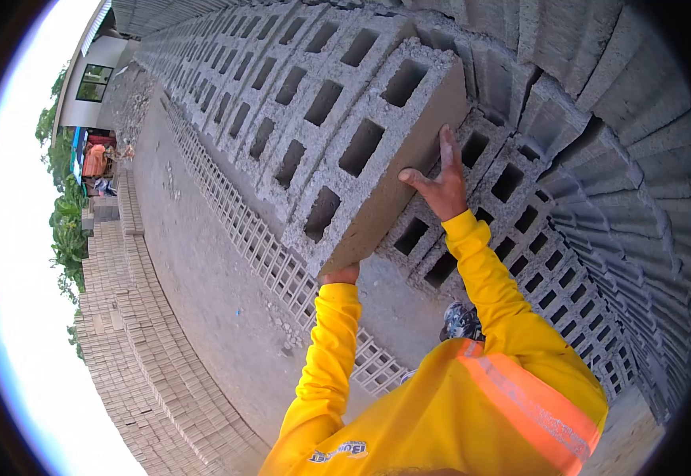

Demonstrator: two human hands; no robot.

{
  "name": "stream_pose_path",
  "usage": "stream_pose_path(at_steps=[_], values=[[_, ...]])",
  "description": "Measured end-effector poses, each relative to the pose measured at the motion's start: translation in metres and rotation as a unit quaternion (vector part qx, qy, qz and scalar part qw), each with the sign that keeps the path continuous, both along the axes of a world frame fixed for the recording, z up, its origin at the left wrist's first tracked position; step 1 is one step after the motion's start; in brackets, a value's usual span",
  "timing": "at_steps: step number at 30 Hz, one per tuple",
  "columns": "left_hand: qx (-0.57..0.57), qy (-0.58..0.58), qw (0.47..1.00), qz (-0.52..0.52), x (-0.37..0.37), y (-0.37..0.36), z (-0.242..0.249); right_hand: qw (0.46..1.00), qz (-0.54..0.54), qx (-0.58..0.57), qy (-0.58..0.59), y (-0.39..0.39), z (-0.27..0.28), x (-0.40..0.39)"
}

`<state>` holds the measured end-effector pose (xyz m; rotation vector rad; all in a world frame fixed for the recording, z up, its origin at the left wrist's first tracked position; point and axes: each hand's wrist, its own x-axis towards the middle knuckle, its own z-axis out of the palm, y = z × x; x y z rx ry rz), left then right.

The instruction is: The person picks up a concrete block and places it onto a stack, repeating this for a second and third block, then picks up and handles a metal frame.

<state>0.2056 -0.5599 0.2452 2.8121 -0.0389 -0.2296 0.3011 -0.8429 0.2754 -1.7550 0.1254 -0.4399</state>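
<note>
I hold a grey concrete hollow block (pixel 344 194) with three rectangular holes, lifted against a tall stack of the same blocks (pixel 282 87). My left hand (pixel 340 275) grips the block's near end from below, mostly hidden by it. Spread flat on the block's smooth side face is my right hand (pixel 439 184), fingers apart. Both arms are in yellow long sleeves. My yellow shirt with an orange reflective stripe (pixel 532 408) fills the lower part of the view.
More stacked hollow blocks (pixel 583 238) rise on the right. A single low row of blocks (pixel 254 238) runs along the bare dirt ground (pixel 195 262). Stepped piles of smaller bricks (pixel 143 357) stand at the left, with a building (pixel 95 79) and trees beyond.
</note>
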Motion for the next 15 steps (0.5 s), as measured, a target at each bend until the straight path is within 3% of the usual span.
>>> stream_pose_path(at_steps=[2, 8, 11, 12, 14, 15], values=[[0.035, -0.051, 0.998, -0.026, -0.003, 0.006, -0.020, 1.000, -0.009, 0.002, -0.017, -0.002, -0.002, 0.001], [0.041, 0.019, 0.999, -0.015, 0.005, -0.011, -0.002, 1.000, -0.001, 0.008, 0.008, -0.013, 0.003, 0.009], [-0.249, -0.009, 0.965, 0.084, 0.012, -0.006, -0.038, 0.999, 0.006, 0.019, 0.026, -0.012, 0.008, 0.002], [-0.497, -0.018, 0.846, 0.191, 0.018, -0.012, -0.048, 1.000, 0.002, -0.002, 0.026, -0.011, 0.015, -0.004], [-0.689, -0.019, 0.639, 0.341, -0.008, -0.023, -0.046, 0.999, 0.001, -0.040, 0.028, -0.007, 0.028, -0.028], [-0.676, -0.003, 0.619, 0.399, -0.022, -0.032, -0.024, 0.996, 0.005, -0.076, 0.035, -0.006, 0.027, -0.046]])
